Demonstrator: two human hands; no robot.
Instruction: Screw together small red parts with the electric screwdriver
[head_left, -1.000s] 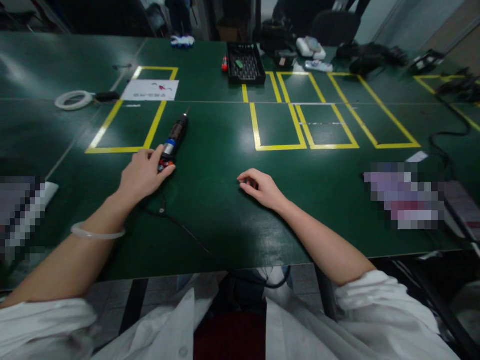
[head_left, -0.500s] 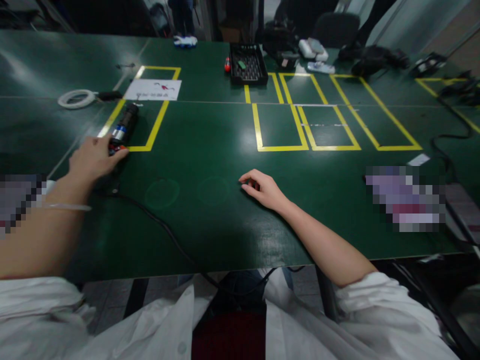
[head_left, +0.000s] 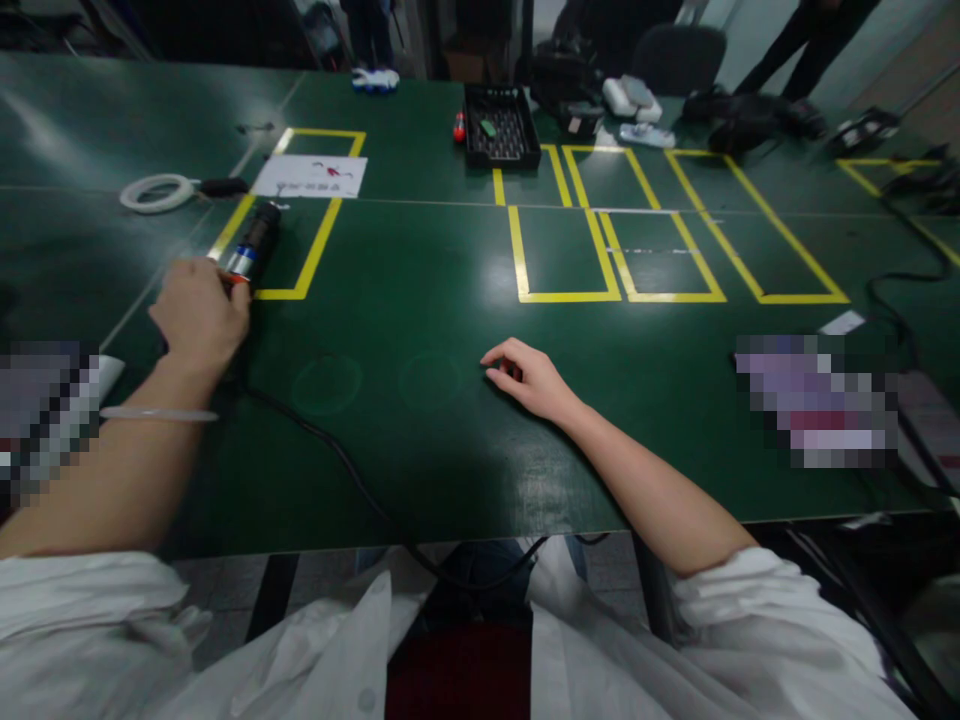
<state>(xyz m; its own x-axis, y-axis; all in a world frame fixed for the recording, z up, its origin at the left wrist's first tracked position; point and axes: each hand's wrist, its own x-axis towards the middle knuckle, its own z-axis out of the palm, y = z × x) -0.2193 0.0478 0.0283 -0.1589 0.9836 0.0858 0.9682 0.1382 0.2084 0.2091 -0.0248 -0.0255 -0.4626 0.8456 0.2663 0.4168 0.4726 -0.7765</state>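
Note:
My left hand (head_left: 201, 310) is closed around the rear part of an electric screwdriver (head_left: 255, 240), which has a dark body with silver and blue bands and a bit of orange-red by my fingers. Its thin tip points away from me, over the lower edge of a white printed sheet (head_left: 311, 176). A black cord (head_left: 330, 440) runs from near that hand across the table and over the front edge. My right hand (head_left: 525, 378) rests on the green table (head_left: 420, 450), holding nothing. Its fingers are loosely curled, with a gap between thumb and forefinger.
Yellow tape outlines (head_left: 566, 297) mark the table. At the back stands a black tray (head_left: 502, 155) of small parts, a red item (head_left: 459, 127) beside it. A coiled white tube (head_left: 157, 193) lies left. Blurred-out items (head_left: 817, 395) flank both sides. People stand beyond the far edge.
My left hand has shifted slightly right and its fingers have wrapped round the screwdriver, where before the thumb and fingers were spread over its end. The right hand stays put.

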